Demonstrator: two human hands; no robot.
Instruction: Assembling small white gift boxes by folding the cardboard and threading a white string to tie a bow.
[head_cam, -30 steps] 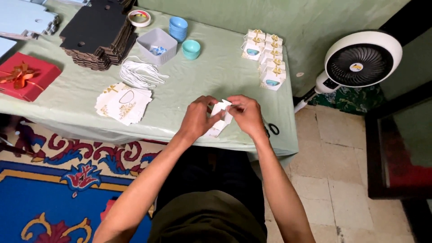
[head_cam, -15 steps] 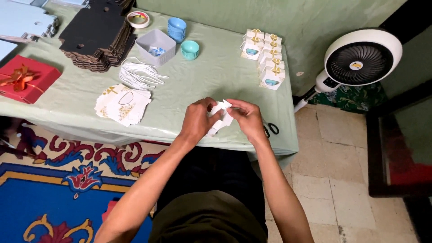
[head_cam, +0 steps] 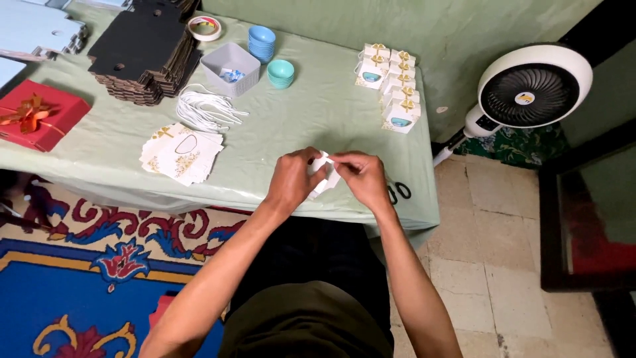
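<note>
We see both hands meeting over the near edge of the worktop (head_cam: 318,126), which is covered in pale green cloth. The left hand (head_cam: 291,180) and right hand (head_cam: 363,178) each have their fingers pinched on a small white paper piece (head_cam: 323,174), held just above the cloth between them. Just right of the right hand lie black scissors (head_cam: 397,192). To the left sits a fanned stack of white cards (head_cam: 180,152) with gold print, and behind it a bundle of white cords (head_cam: 207,109). At the far right stands a cluster of small white gift boxes (head_cam: 391,86) with gold bows. A red box (head_cam: 38,120) with a ribbon sits far left, beside stacked black cardboard (head_cam: 142,56).
</note>
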